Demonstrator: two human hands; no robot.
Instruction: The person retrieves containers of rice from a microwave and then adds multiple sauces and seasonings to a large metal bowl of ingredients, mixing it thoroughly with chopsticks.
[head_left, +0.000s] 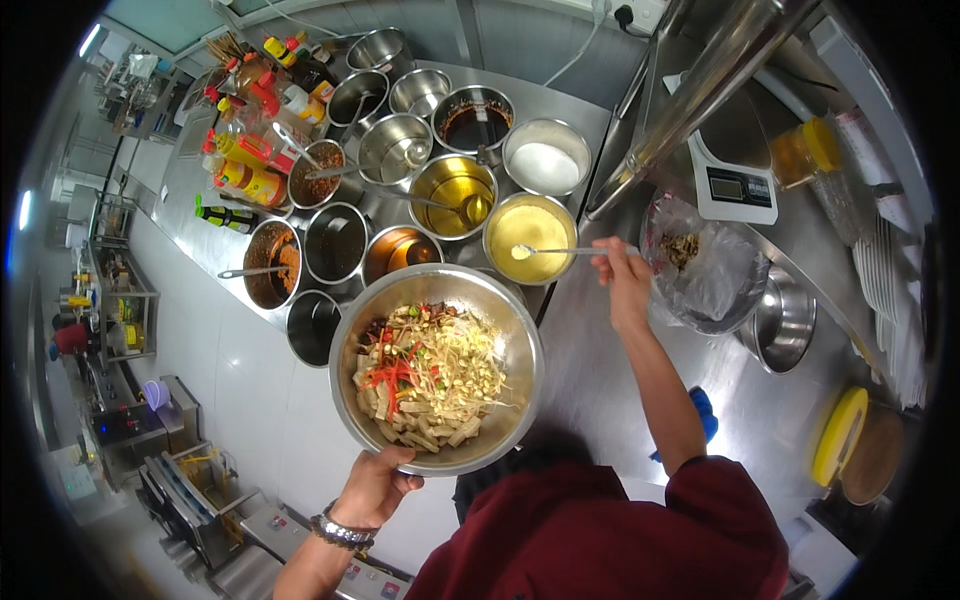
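My left hand (379, 486) grips the near rim of a large stainless steel mixing bowl (527, 390). Inside lie bean sprouts (465, 360), red pepper strips (390, 377) and pale cut pieces (427, 429) that look like tofu skin, with some white granules on the far right wall. Above a steel pot of pale yellow powder (525, 225), my right hand (624, 271) holds a spoon (562, 250) by its handle. A little yellow powder rests on the spoon's tip. The mixing bowl covers part of the counter and the near edges of some seasoning pots.
Beyond the bowl stand pots of white granules (546, 166), yellow oil (442, 180) and dark sauce (472, 131). Sauce bottles (255, 180) crowd the left. At right are a steel pole (675, 127), a digital scale (735, 187), a plastic-lined bowl (705, 277) and a blue cloth (703, 414).
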